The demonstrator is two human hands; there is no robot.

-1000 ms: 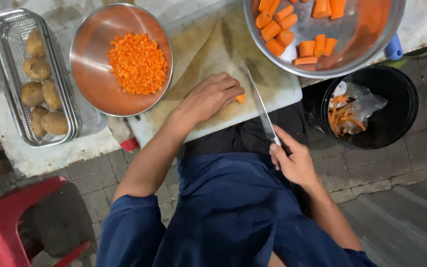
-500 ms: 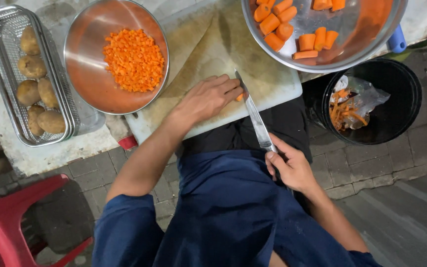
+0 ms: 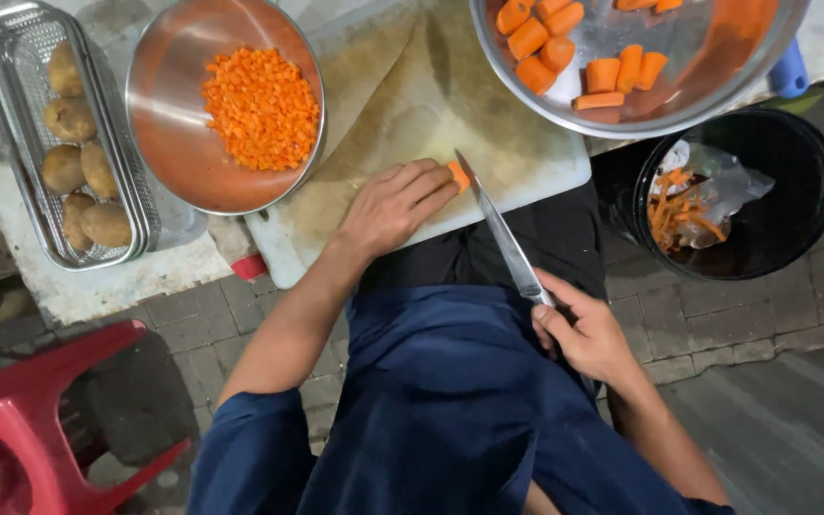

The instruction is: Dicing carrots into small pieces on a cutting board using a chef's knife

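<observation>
A pale stone bench (image 3: pixel 97 286), rough and stained, carries everything, and its far part is cut off by the top of the view. On it lies a white plastic cutting board (image 3: pixel 412 105), worn yellowish in the middle, its near edge overhanging the bench's near edge above the person's dark blue lap. A wide steel bowl (image 3: pixel 622 105) of chunky orange carrot lengths sits over the board's far right corner, only partly in view. A second round steel bowl (image 3: pixel 183 162) holds a heap of finely diced carrot (image 3: pixel 261 107) and overlaps the board's left edge. At the bench's left end stands an oblong wire basket (image 3: pixel 2 114) with brown, dull-skinned potatoes (image 3: pixel 78 172).

Beside the bench's right end, a black bucket (image 3: pixel 774 200) on the brick paving holds peelings and crumpled clear plastic. A red plastic stool (image 3: pixel 40 410) is cropped at the lower left.

The right hand (image 3: pixel 588 334) is wrapped around the handle of a long steel knife (image 3: pixel 498 229), the handle itself hidden in the fist. The left hand (image 3: pixel 395 202) lies near the board's near edge, fingers curled, pressing down a small carrot piece (image 3: pixel 458 175) just beside the blade tip; most of it is covered.
</observation>
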